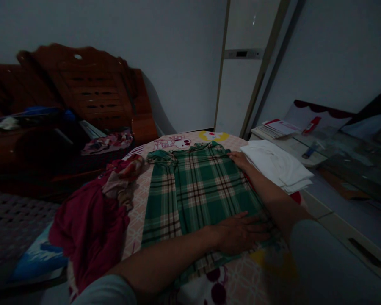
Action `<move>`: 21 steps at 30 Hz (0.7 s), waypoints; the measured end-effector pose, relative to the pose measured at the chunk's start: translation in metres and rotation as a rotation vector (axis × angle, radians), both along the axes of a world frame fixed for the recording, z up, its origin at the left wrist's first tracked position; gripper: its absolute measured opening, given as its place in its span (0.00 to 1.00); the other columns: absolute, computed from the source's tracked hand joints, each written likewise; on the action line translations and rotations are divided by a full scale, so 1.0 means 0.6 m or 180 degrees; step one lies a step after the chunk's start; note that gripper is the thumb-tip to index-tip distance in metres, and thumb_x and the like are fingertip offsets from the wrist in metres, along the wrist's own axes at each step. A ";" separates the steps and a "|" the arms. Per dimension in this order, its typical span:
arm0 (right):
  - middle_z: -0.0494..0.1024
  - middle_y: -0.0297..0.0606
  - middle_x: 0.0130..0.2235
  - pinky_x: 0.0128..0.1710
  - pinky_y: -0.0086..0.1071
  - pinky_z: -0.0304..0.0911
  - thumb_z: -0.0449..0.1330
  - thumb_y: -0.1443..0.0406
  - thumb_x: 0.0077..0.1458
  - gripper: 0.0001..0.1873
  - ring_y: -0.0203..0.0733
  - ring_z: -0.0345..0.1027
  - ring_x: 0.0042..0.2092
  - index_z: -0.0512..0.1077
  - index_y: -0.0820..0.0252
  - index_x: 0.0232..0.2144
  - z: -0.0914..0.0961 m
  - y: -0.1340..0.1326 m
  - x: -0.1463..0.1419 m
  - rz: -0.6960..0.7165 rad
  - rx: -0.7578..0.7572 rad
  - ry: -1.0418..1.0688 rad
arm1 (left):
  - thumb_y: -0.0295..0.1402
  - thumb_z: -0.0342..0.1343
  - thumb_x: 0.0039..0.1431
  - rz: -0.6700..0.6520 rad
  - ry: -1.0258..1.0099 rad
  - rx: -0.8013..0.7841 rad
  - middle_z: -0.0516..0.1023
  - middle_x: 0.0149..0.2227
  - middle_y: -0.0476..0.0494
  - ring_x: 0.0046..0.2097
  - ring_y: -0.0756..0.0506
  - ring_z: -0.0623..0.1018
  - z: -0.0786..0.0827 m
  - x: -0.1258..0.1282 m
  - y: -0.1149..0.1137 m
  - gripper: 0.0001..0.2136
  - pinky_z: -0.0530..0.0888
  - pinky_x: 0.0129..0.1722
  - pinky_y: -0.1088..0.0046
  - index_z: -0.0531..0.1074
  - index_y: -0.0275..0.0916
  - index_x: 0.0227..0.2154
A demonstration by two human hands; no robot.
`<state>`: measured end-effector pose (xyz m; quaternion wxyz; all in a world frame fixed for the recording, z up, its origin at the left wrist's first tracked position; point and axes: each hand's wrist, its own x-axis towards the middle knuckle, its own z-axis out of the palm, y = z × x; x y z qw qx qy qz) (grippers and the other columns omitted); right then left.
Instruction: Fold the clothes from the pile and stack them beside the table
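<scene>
A green plaid shirt (197,186) lies spread over a patterned cloth (250,271) on the round table, its far edge bunched and its left part folded along a vertical line. My left hand (238,233) rests flat on the near right part of the shirt, fingers stretched to the right. At the far right corner of the shirt is my right hand (239,160), its fingers touching the edge; dim light hides whether they pinch the fabric.
A crumpled magenta garment (92,224) lies on the table's left side. Folded white clothes (276,163) sit at its right edge, beside a glass-topped cabinet (343,156). A carved wooden sofa (85,89) stands behind left, and a tall white appliance (241,80) against the wall.
</scene>
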<state>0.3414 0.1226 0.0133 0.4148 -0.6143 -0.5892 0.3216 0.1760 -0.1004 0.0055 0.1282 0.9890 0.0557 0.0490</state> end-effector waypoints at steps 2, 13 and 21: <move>0.81 0.36 0.45 0.62 0.42 0.54 0.57 0.72 0.47 0.13 0.46 0.67 0.55 0.80 0.57 0.33 0.012 -0.017 -0.003 0.0005 0.0110 -0.0163 | 0.37 0.39 0.69 -0.0014 0.0012 -0.0020 0.53 0.69 0.45 0.71 0.42 0.49 -0.001 0.002 0.001 0.24 0.53 0.66 0.51 0.56 0.41 0.66; 0.81 0.42 0.38 0.44 0.37 0.65 0.58 0.67 0.53 0.09 0.46 0.74 0.40 0.78 0.58 0.34 -0.004 -0.287 0.056 0.0326 0.0701 -0.1760 | 0.36 0.44 0.69 0.0050 -0.0341 -0.0873 0.64 0.65 0.40 0.67 0.42 0.59 0.000 -0.002 0.016 0.21 0.53 0.67 0.54 0.61 0.39 0.62; 0.78 0.45 0.32 0.36 0.34 0.60 0.54 0.59 0.57 0.14 0.45 0.71 0.35 0.75 0.63 0.35 -0.071 -0.414 0.119 -0.0671 0.1221 -0.2880 | 0.30 0.49 0.66 0.0181 -0.0464 -0.0330 0.73 0.55 0.35 0.56 0.43 0.73 0.021 0.003 0.024 0.13 0.68 0.56 0.67 0.71 0.35 0.49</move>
